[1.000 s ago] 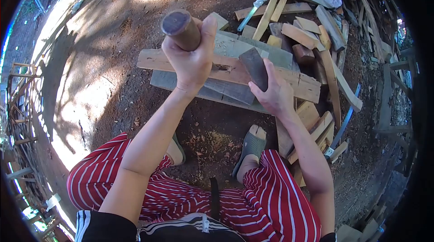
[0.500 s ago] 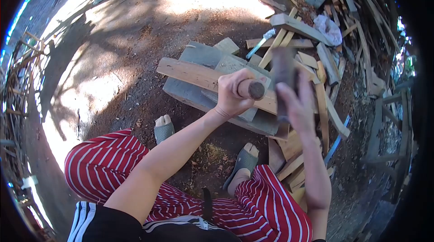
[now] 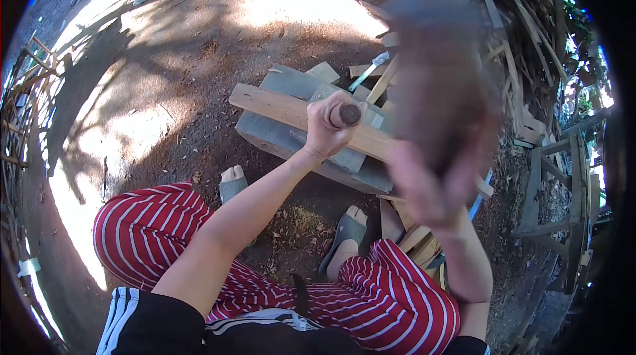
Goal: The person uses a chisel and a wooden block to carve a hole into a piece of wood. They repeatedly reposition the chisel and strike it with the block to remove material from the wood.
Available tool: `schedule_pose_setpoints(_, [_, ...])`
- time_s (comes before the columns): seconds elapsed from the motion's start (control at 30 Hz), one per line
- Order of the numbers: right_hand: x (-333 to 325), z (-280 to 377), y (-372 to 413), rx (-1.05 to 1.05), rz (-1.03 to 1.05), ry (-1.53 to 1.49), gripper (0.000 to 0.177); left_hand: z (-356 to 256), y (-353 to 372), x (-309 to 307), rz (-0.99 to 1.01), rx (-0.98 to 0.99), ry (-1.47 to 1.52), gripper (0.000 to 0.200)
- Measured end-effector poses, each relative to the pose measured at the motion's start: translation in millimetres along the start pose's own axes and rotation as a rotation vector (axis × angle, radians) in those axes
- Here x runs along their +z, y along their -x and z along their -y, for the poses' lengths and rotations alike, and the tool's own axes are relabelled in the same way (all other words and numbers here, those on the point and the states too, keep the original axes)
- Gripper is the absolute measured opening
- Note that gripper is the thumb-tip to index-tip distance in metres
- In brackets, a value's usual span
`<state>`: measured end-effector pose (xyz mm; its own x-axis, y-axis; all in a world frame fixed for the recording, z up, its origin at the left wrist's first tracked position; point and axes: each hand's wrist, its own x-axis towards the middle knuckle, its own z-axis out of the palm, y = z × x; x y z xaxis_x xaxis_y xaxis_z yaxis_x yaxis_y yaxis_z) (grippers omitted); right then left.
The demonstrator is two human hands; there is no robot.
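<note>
The person is sitting low in red-and-white striped trousers (image 3: 152,222), with the left foot (image 3: 232,186) and right foot (image 3: 344,232) in grey split-toe footwear resting on bare dirt strewn with wood chips. Just beside the right foot, a few pale offcuts (image 3: 411,239) are lying against the knee. The left arm is reaching forward, and the left hand (image 3: 324,133) is wrapping tightly round a wooden handle (image 3: 346,115). The handle is round and brown with a darker, flat-cut butt end facing the camera, and it is standing over the pale plank (image 3: 271,106); its lower end is hidden by the fist. The plank is long and light-coloured, lying slantwise across a thick grey slab (image 3: 278,139) that is sitting on the ground. To the right, the right hand (image 3: 430,186) is raised above the plank and badly blurred; it is closing round the lower end of a dark block (image 3: 437,70), a brownish smear whose shape cannot be told. Beyond the slab, a slim tool with a pale head (image 3: 369,70) is lying among sticks, and a heap of scrap timber (image 3: 523,57) is piling up at the far right. Sun and leaf shadow are falling across the dirt ground (image 3: 199,37) farther off.
</note>
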<state>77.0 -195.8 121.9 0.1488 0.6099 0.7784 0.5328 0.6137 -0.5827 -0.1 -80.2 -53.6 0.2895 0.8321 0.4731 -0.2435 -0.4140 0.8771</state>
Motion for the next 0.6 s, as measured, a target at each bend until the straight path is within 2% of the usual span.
schedule_pose_setpoints(0.03, [-1.3, -4.4, 4.2, 0.294, 0.335, 0.195, 0.087, 2.9, -5.0, 20.1, -0.222, -0.096, 0.411, 0.023])
schedule_pose_setpoints(0.07, [-3.2, -6.5, 5.5, 0.590, 0.665, 0.386, 0.086, 6.8, -3.2, 15.9, -0.217, -0.085, 0.409, 0.023])
schedule_pose_setpoints(0.1, [-9.6, -7.5, 1.5, 0.582, 0.715, 0.448, 0.085, 11.6, 1.5, 8.2, -0.121, 0.022, 0.251, 0.024])
schedule_pose_setpoints(0.13, [-8.9, -6.2, -5.6, 0.567, 0.720, 0.441, 0.085, 10.4, -0.2, 1.3, -0.041, 0.129, 0.087, 0.025])
schedule_pose_setpoints(0.17, [-8.9, -2.0, -3.5, 0.364, 0.562, 0.406, 0.084, 22.1, 2.9, 4.8, -0.078, 0.024, 0.178, 0.028])
schedule_pose_setpoints(0.2, [-9.3, -1.4, -0.6, 0.162, 0.401, 0.376, 0.084, 29.4, 5.3, 2.1, -0.080, 0.001, 0.177, 0.028])
schedule_pose_setpoints(0.23, [-5.6, -5.4, 1.1, 0.013, 0.240, 0.270, 0.084, 26.4, 2.4, -2.2, -0.009, -0.016, 0.017, 0.029])
schedule_pose_setpoints(0.27, [-1.8, -4.2, 3.7, 0.026, 0.243, 0.271, 0.084, 23.2, 1.8, -2.9, 0.071, -0.028, -0.141, 0.031])
schedule_pose_setpoints(0.3, [1.2, -1.6, 4.5, 0.362, 0.510, 0.365, 0.085, 25.0, 1.1, 1.5, -0.026, 0.224, 0.039, 0.028])
schedule_pose_setpoints(0.33, [1.2, 0.2, 4.6, 0.700, 0.764, 0.447, 0.086, 28.7, 6.0, 1.2, 0.009, 0.224, 0.155, 0.030])
schedule_pose_setpoints(0.37, [-1.1, -10.9, 15.9, 0.513, 0.645, 0.320, 0.087, 9.7, 11.9, 0.4, -0.052, 0.069, 0.207, 0.027])
schedule_pose_setpoints(0.4, [-3.8, -22.2, 17.0, 0.496, 0.635, 0.321, 0.087, -5.9, 10.4, -2.2, -0.131, -0.078, 0.250, 0.025])
schedule_pose_setpoints(0.43, [-2.9, -27.5, 22.6, 0.510, 0.531, 0.229, 0.087, -0.3, 13.6, -12.2, -0.126, -0.097, 0.240, 0.025])
schedule_pose_setpoints(0.47, [-4.9, -33.3, 31.6, 0.533, 0.425, 0.148, 0.087, 8.7, 16.9, -22.0, -0.171, -0.042, 0.090, 0.020])
schedule_pose_setpoints(0.5, [-8.7, -45.3, 41.4, 0.528, 0.362, 0.206, 0.085, 17.7, 19.3, -28.4, -0.219, 0.025, -0.056, 0.017])
schedule_pose_setpoints(0.57, [-18.8, -87.0, 70.7, 0.552, 0.367, 0.294, 0.086, -1.1, 19.6, -32.1, -0.362, -0.088, 0.040, 0.009])
schedule_pose_setpoints(0.6, [-23.3, -109.2, 85.9, 0.548, 0.365, 0.378, 0.087, 0.9, 19.2, -35.4, -0.353, -0.083, 0.042, 0.009])
